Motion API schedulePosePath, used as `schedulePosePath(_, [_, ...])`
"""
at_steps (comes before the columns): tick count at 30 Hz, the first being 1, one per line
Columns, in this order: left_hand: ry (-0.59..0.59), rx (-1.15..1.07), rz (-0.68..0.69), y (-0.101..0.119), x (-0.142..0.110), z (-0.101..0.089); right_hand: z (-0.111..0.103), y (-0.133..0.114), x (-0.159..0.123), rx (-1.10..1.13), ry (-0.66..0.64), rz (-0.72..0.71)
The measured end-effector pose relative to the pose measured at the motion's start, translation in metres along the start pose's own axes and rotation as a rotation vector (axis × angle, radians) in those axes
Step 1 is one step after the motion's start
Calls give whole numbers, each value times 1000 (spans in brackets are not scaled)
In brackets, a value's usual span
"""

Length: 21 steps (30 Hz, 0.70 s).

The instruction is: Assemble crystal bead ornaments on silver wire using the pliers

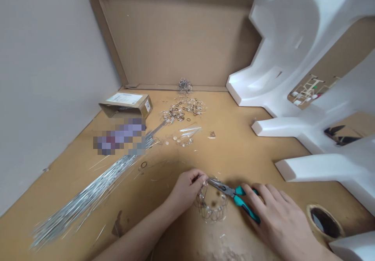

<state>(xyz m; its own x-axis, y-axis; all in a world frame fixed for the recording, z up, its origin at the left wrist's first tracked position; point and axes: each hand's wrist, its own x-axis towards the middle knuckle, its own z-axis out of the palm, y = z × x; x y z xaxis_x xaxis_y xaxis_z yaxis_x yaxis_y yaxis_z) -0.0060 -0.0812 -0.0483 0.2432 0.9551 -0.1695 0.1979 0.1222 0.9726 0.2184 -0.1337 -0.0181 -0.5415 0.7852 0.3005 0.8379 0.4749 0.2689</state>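
Note:
Low in the head view, my left hand (190, 187) pinches the upper left part of a looped wire ring with clear beads (213, 210). My right hand (277, 208) is wrapped round the teal handles of long-nose pliers (228, 190). The pliers' jaws reach left to the ring's top edge, close to my left fingertips. Whether the jaws bite on the wire I cannot tell. A bundle of straight silver wires (96, 190) lies slantwise to the left of my left hand.
Behind the hands lie loose beads and dark small rings (187, 110), a wire tangle (184, 85) and short wire pieces (190, 131). An open cardboard box (129, 103) and a blurred-out purple item (123, 136) stand left. White moulded shapes (281, 128) border the right, near a round hole (325, 222).

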Motion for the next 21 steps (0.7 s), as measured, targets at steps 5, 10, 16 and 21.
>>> schedulePosePath(5, [-2,-7,-7,-1,-1,0,-2,1,0,22,6,-7])
schedulePosePath(10, [-8,-6,4,-1,-1,0,-4,1,-1,44,-20,9])
schedulePosePath(16, [-9,-25,-7,1,-3,2,-8,7,-1,60,-35,21])
schedulePosePath(21, [-11,-49,-3,4,-4,2,-16,11,5,37,-82,19])
